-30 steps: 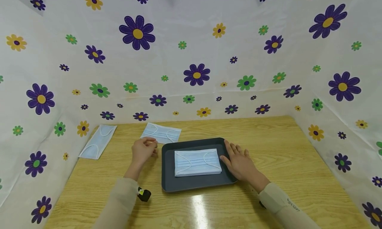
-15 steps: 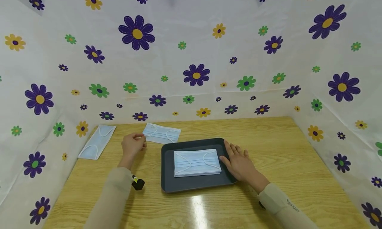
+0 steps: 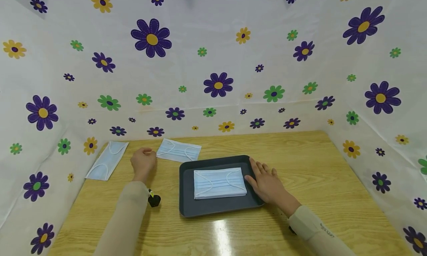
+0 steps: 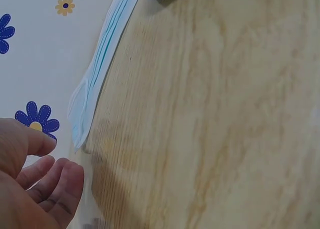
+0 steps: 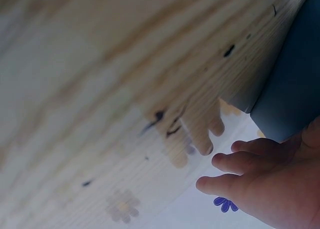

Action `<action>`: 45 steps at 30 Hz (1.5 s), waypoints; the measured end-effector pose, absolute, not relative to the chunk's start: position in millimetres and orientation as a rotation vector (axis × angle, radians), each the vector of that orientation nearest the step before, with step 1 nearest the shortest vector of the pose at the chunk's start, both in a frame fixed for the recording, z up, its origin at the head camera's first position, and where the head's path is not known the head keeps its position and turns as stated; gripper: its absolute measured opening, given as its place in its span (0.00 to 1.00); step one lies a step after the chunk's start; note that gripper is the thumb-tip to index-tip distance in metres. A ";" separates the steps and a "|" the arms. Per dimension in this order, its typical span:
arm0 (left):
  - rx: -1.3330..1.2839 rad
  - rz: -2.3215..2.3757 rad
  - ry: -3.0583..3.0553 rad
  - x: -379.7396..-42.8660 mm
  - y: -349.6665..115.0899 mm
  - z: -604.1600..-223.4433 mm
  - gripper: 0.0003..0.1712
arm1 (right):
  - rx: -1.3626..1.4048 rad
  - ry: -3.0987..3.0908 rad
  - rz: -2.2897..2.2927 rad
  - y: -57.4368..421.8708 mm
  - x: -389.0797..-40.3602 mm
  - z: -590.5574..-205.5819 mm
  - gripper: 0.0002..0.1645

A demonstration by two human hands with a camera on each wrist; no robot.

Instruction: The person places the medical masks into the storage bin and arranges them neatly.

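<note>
My left hand (image 3: 143,162) hovers over the table beside the left end of a light-blue pleated face mask (image 3: 179,150). In the left wrist view its loosely bent fingers (image 4: 70,186) and thumb stand apart with nothing between them, close to the mask's (image 4: 82,109) near end. My right hand (image 3: 269,183) lies with extended fingers along the right rim of a dark grey tray (image 3: 220,208). Its fingers (image 5: 232,164) sit beside the tray wall (image 5: 290,84) in the right wrist view. A small stack of face masks (image 3: 220,183) lies flat inside the tray.
Another blue face mask (image 3: 107,160) lies slanted at the table's far left, by the curtain. White flower-print cloth (image 3: 186,63) bounds the wooden table (image 3: 300,148) at the back and both sides. A black wrist device (image 3: 154,200) hangs below the left sleeve.
My left hand has moved leftward and slightly back, away from the tray, with nothing in it. The right hand stays at the tray's right rim. The masks stay put.
</note>
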State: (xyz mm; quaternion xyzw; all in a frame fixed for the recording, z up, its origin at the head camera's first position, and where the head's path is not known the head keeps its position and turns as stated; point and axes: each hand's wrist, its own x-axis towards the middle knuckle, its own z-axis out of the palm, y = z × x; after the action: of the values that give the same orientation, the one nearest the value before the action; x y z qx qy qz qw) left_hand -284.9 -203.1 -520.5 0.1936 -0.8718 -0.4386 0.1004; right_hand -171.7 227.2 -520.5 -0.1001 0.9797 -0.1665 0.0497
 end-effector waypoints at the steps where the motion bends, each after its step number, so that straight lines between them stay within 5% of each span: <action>1: 0.574 -1.312 -2.575 -285.8 -203.0 -519.7 0.20 | -0.305 2.983 -0.507 227.3 -171.8 -520.7 0.45; 45: 0.471 -1.527 -2.869 -311.4 -230.1 -523.0 0.24 | -0.306 2.990 -0.515 225.4 -170.0 -520.0 0.45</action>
State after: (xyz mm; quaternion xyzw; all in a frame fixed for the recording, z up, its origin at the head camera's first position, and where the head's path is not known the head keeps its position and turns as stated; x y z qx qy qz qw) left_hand -311.4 -230.1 -523.0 0.1432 -0.8715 -0.4637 -0.0711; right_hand -170.0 225.4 -520.0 -0.1001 0.9795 -0.1687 0.0459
